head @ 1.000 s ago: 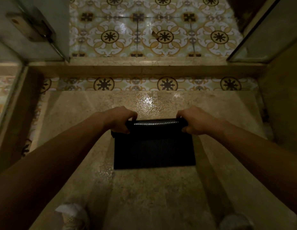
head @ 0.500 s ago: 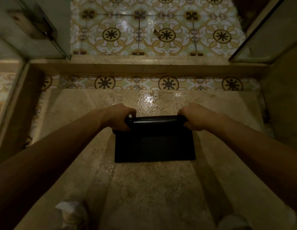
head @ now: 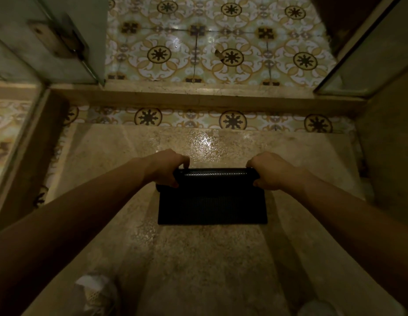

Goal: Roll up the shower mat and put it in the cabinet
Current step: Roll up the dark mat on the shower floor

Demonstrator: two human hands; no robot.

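- Our left hand (head: 167, 168) is closed around the left end of the rolled part of the black mat (head: 212, 201)
- Our right hand (head: 270, 171) is clenched on the right end of the same roll
- The roll spans between our two hands; the flat part lies on the wet stone floor (head: 198, 258), just below our hands
- Beyond our hands a stone step (head: 198, 99) crosses the view, with patterned tiles (head: 216, 42) further on
- Below our left arm a pale shoe (head: 96, 293) shows

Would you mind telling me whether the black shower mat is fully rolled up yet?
Partly rolled. The shower mat has a roll at its far edge, gripped by the left hand and right hand; the near part is flat.
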